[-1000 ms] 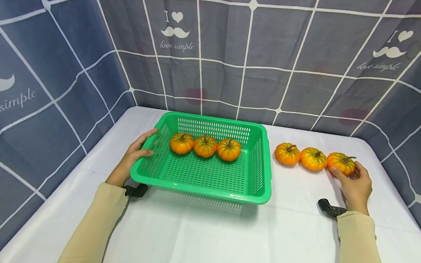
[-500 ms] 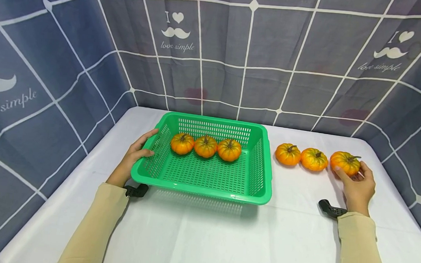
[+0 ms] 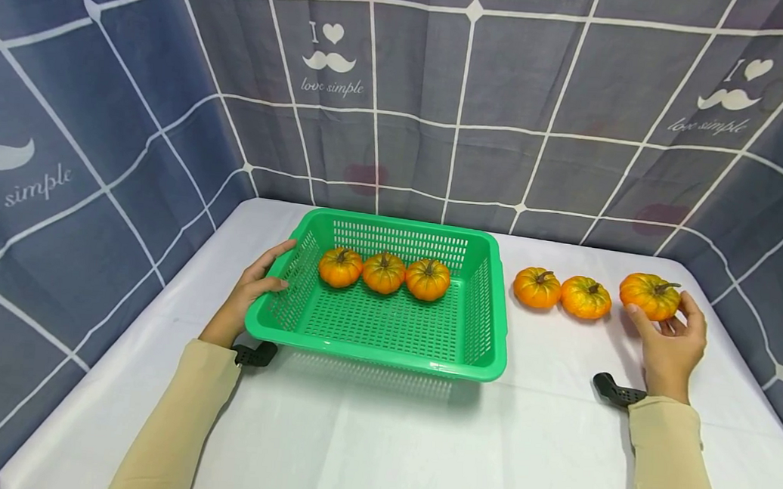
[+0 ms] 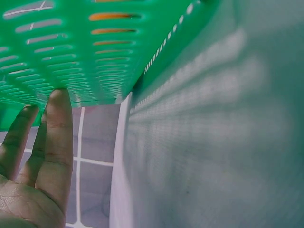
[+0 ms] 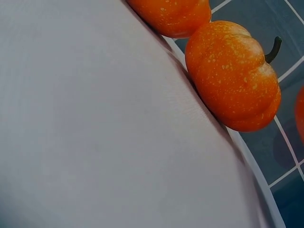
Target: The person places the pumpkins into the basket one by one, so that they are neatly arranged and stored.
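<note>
The left hand (image 3: 249,289) holds the left side of a green plastic basket (image 3: 383,361), with the thumb at its rim. In the left wrist view, fingers (image 4: 58,142) reach up against the basket's slotted outer wall. Three small orange pumpkins (image 3: 384,273) sit in a row inside the basket. At the far right, the right hand (image 3: 674,348) grips another small pumpkin (image 3: 648,294) between thumb and fingers, raised just off the table. Part of this held pumpkin (image 5: 300,113) shows at the right edge of the right wrist view; the hand itself is outside that view.
Two more pumpkins stand side by side on the white-clothed table (image 3: 378,440): one by the basket (image 3: 536,287), the other to its right (image 3: 585,297). A grey-blue checked cloth (image 3: 411,155) hangs behind the table and along both sides.
The right hand has moved the rightmost pumpkin slightly right and up, opening a gap from its neighbour. The left hand and the basket stay in place.
</note>
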`<move>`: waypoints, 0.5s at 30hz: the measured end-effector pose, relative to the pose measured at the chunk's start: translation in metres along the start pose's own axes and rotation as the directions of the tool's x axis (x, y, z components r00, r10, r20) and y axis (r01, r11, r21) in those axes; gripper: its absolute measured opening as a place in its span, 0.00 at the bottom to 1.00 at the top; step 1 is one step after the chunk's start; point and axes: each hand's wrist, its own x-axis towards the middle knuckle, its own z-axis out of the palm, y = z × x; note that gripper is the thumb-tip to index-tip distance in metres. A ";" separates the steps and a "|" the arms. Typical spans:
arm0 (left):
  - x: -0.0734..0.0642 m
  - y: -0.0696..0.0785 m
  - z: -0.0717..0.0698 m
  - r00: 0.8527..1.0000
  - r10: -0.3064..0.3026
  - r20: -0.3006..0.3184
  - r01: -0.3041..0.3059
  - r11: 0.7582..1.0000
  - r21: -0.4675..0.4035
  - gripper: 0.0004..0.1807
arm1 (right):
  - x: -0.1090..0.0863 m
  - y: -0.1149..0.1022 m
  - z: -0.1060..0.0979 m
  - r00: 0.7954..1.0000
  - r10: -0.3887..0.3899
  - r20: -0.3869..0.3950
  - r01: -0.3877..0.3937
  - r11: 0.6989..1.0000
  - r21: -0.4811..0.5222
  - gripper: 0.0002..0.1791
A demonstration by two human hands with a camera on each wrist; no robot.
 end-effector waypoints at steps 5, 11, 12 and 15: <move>0.000 0.000 0.000 1.000 0.004 0.002 -0.004 1.000 0.002 0.42 | -0.001 -0.004 0.002 1.000 -0.027 0.013 0.027 0.999 -0.021 0.49; 0.001 -0.001 0.001 1.000 0.003 0.001 -0.003 1.000 0.017 0.43 | -0.003 -0.013 0.007 0.997 -0.063 0.041 0.065 0.997 -0.035 0.47; 0.001 -0.001 0.001 1.000 0.003 -0.001 -0.003 1.000 0.017 0.43 | -0.004 -0.014 0.008 0.996 -0.071 0.047 0.073 0.997 -0.030 0.47; 0.002 -0.001 0.000 1.000 0.003 -0.003 -0.003 1.000 0.018 0.43 | -0.004 -0.019 0.012 0.994 -0.091 0.065 0.093 0.996 -0.019 0.46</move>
